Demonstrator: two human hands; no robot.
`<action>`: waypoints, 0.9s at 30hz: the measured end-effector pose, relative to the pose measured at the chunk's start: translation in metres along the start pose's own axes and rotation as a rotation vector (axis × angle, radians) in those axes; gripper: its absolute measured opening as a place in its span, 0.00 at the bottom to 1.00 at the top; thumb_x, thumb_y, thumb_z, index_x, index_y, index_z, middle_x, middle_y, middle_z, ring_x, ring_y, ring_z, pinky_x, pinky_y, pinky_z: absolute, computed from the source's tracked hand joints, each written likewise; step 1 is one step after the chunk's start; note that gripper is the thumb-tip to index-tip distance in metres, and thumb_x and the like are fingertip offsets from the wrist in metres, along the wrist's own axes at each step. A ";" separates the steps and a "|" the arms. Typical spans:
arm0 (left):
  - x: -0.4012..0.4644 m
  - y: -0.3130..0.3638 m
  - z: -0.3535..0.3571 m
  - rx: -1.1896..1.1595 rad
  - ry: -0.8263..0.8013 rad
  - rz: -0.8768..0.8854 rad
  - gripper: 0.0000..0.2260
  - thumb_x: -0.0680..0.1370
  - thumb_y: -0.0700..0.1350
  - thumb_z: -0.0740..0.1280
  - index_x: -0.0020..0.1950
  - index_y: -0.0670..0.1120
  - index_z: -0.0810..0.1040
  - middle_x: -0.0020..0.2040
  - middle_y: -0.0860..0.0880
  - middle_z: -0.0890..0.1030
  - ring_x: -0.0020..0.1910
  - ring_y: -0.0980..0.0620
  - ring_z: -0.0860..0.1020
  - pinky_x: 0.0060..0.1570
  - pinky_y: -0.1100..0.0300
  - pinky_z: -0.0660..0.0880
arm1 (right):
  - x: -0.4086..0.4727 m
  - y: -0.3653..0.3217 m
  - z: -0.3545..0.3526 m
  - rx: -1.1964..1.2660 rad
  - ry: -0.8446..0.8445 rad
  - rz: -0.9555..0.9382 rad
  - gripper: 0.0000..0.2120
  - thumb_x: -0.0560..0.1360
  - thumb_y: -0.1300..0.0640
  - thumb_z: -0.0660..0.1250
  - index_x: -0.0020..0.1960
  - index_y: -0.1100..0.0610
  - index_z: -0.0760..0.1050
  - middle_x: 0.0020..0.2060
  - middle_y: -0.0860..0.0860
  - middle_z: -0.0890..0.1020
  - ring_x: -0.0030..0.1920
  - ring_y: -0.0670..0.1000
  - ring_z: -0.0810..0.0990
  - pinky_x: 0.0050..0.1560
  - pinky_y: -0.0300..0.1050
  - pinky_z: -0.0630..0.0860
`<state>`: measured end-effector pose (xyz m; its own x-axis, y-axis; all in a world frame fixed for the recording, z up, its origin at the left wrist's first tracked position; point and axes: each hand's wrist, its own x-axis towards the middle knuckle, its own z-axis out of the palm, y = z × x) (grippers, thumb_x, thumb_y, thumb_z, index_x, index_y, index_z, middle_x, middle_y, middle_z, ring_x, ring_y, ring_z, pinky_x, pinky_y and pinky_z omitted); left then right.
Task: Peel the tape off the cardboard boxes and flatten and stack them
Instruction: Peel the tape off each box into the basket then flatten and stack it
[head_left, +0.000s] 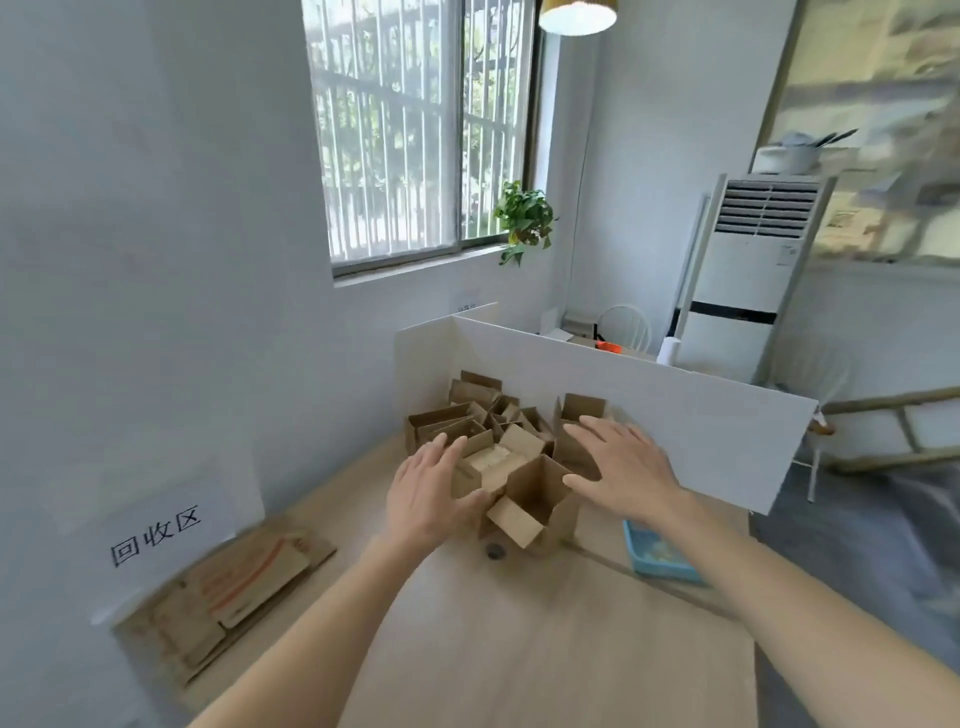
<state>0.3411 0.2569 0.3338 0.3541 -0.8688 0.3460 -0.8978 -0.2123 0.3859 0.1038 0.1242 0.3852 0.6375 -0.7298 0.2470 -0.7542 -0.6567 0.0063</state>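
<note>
Bare fingers (584, 434) spread straight on both hands, gripping nothing: left hand (434, 493) touching a small taped box (488, 462), right hand (623, 470) hovering above the heap of open cardboard boxes (540, 496) on the wooden desk (519, 649); flattened cardboard (228, 592) lies left.

My left hand (434, 488) covers the near side of the taped box (488, 462), so I cannot tell whether the fingers touch it. The flattened cardboard (228, 592) by the wall is blurred, its print unreadable. My right forearm hides part of the blue tray (655, 558); its contents are indistinct.
</note>
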 end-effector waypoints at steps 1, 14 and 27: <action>0.005 0.022 0.009 -0.008 -0.003 0.018 0.37 0.77 0.68 0.66 0.82 0.58 0.57 0.83 0.52 0.58 0.81 0.50 0.56 0.78 0.51 0.55 | -0.009 0.024 -0.005 -0.001 0.003 0.026 0.34 0.78 0.35 0.61 0.81 0.42 0.57 0.80 0.46 0.60 0.79 0.51 0.60 0.79 0.54 0.55; 0.034 0.282 0.180 -0.088 -0.098 0.002 0.38 0.76 0.68 0.66 0.82 0.57 0.57 0.82 0.51 0.61 0.80 0.51 0.59 0.77 0.52 0.57 | -0.095 0.332 0.012 -0.034 -0.070 0.124 0.35 0.78 0.36 0.62 0.80 0.45 0.58 0.79 0.45 0.63 0.78 0.48 0.61 0.77 0.51 0.57; 0.090 0.342 0.253 -0.033 -0.125 -0.093 0.38 0.76 0.68 0.67 0.82 0.56 0.58 0.82 0.51 0.61 0.80 0.49 0.59 0.77 0.49 0.60 | -0.051 0.428 0.062 0.051 -0.103 0.077 0.36 0.78 0.35 0.63 0.80 0.47 0.58 0.78 0.45 0.64 0.77 0.49 0.63 0.76 0.50 0.60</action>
<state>-0.0002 -0.0067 0.2798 0.3984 -0.8954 0.1985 -0.8527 -0.2819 0.4398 -0.2412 -0.1312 0.3156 0.5931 -0.7922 0.1437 -0.7940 -0.6051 -0.0587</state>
